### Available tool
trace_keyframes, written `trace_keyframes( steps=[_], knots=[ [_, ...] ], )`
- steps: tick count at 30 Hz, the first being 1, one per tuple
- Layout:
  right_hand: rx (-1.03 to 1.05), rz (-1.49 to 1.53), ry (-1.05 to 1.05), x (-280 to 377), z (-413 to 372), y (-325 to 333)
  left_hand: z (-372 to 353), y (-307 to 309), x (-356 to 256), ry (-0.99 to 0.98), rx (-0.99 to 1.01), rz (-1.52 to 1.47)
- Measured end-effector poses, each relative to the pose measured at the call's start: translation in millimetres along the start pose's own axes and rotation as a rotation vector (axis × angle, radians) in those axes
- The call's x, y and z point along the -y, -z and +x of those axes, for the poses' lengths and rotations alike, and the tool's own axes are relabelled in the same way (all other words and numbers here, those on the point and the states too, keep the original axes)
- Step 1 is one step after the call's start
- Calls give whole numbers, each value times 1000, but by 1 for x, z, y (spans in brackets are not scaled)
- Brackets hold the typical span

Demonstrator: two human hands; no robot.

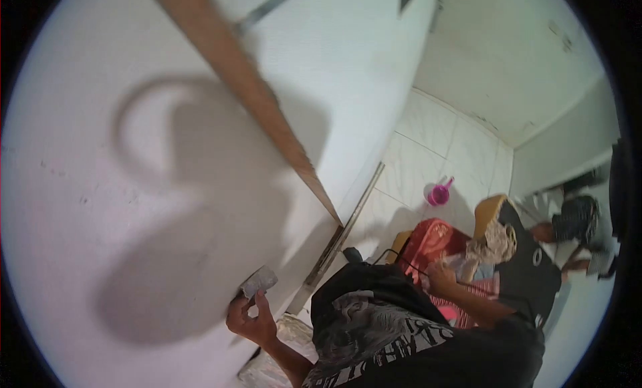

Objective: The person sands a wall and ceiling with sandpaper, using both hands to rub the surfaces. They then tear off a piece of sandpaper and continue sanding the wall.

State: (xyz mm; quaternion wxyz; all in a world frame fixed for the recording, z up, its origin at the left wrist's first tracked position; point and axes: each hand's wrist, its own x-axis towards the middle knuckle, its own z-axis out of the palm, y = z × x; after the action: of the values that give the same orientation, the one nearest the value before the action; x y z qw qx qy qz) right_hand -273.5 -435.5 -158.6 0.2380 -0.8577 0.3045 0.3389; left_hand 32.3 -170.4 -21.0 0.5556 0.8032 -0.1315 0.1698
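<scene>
My left hand [251,319] is closed on a small grey sanding block [259,282], pinched between thumb and fingers against the white wall-like panel [154,254]. My right hand [441,279] is on the other side of my body, above a red container [438,241]. Its fingers look curled, and what they hold, if anything, cannot be made out. A thin black cord [409,266] runs close by that hand. Crumpled pale plastic [496,244] lies just beyond it.
A brown wooden edge [247,87] runs diagonally across the white surface down to a floor-level track [361,201]. On the tiled floor [418,144] sits a pink dipper [439,194]. A black and yellow case [525,254] stands at the right. Wrapped material [294,334] lies below my left hand.
</scene>
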Motion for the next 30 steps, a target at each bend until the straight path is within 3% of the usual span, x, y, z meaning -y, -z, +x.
trace_keyframes(
  steps=[2, 5, 6, 8, 10, 13, 15, 16, 18, 19, 24, 26, 28, 30],
  knots=[
    [65, 55, -143, 7, -14, -13, 2, -2, -4, 15, 14, -22],
    [384, 337, -21, -27, -41, -79, 2, 4, -1, -6, 54, -34],
    [394, 339, -27, -22, -48, -79, 2, 5, 0, -11, 74, 2],
    [51, 91, -101, -18, -62, -70, 1, 8, 0, -10, 92, 35],
    [42, 136, -116, -6, -67, -50, -1, 6, -2, -12, 113, 8],
    [-21, -110, -86, 2, -65, -42, 1, 6, -4, 34, 97, -72],
    [-213, -416, 38, -13, -50, -61, 1, 10, -4, 26, 111, -26],
    [-222, -413, 42, -18, -40, -66, 1, 12, -4, 16, 132, 24],
    [34, -384, -25, -27, -16, -67, 2, 11, -7, 36, 122, -41],
    [21, -384, -21, -23, -11, -59, 2, 10, -8, 70, 117, -103],
    [400, -453, 280, -2, 2, -24, 1, 21, 5, 11, 191, -53],
    [396, -440, 183, -19, 10, -54, 4, 13, 9, -53, 254, -41],
    [678, -395, 66, -15, 4, -51, 2, 13, -2, -12, 176, -42],
    [659, -373, 55, -15, -10, -59, 3, 9, -11, 21, 144, -52]
  ],
)
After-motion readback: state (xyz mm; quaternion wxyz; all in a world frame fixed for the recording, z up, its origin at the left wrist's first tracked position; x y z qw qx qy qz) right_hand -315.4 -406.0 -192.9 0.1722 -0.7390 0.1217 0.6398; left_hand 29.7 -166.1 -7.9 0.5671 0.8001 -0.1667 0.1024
